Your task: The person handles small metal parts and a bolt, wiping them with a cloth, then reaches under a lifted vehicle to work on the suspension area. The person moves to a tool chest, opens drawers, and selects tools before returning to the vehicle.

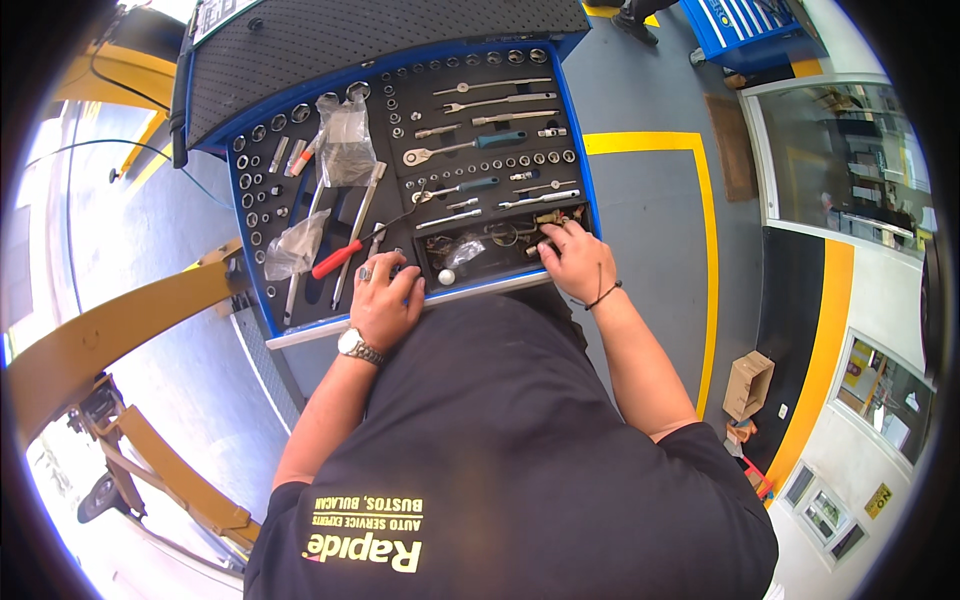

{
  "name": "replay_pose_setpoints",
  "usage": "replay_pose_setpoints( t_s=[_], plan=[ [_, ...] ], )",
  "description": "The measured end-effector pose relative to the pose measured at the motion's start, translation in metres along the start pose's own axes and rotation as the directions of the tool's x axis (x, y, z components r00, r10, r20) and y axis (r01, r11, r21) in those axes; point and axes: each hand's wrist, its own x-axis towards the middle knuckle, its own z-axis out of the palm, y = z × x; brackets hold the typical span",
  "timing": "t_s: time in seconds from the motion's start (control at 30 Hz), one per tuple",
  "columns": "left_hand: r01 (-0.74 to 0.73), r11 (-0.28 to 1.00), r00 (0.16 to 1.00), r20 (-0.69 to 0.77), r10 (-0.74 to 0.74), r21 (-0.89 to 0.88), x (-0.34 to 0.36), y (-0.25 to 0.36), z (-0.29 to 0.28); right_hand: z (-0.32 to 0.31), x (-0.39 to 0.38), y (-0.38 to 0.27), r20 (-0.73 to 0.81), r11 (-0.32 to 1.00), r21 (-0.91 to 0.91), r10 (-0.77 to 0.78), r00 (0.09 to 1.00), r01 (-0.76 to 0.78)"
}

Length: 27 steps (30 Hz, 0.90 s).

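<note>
A blue-framed tool drawer is pulled out, its black foam holding sockets and ratchets. My left hand rests at the drawer's front edge, fingers bent and a little apart, nothing visible in them. Just beyond it lies a screwdriver with a red handle. My right hand reaches into the front right compartment. Its fingers are apart and touch small metal parts; the fingertips are partly hidden among them. In the same compartment are a clear plastic bag and a white round piece.
Clear plastic bags and long bars lie over the drawer's left half. A ratchet with a teal handle sits in the right half. A yellow lift arm stands left. Far right are a cardboard box and a blue cabinet.
</note>
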Motion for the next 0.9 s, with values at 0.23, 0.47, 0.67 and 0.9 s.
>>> replay_pose_setpoints(
  t_s=[0.23,0.47,0.67,0.9],
  plan=[
    [0.044,0.997,0.999,-0.024,-0.045,-0.067,0.0,-0.0049,0.0029,-0.0039,0.0032,-0.0049,0.075,0.996,0.053,0.063,0.995,-0.067],
    [0.076,0.994,0.997,-0.023,-0.078,-0.077,-0.0011,-0.0082,0.0037,-0.0049,0.005,-0.0097,0.083,0.996,0.031,0.085,0.993,-0.088],
    [0.101,0.989,0.994,-0.023,-0.103,-0.105,-0.0007,-0.0087,0.0032,-0.007,0.0031,-0.0074,0.004,0.995,0.09,0.05,0.999,-0.05],
    [0.128,0.992,0.989,-0.067,-0.129,-0.012,0.0021,-0.0034,0.0019,-0.0036,0.0037,-0.0102,-0.071,0.991,0.111,0.08,0.994,-0.072]
  ],
)
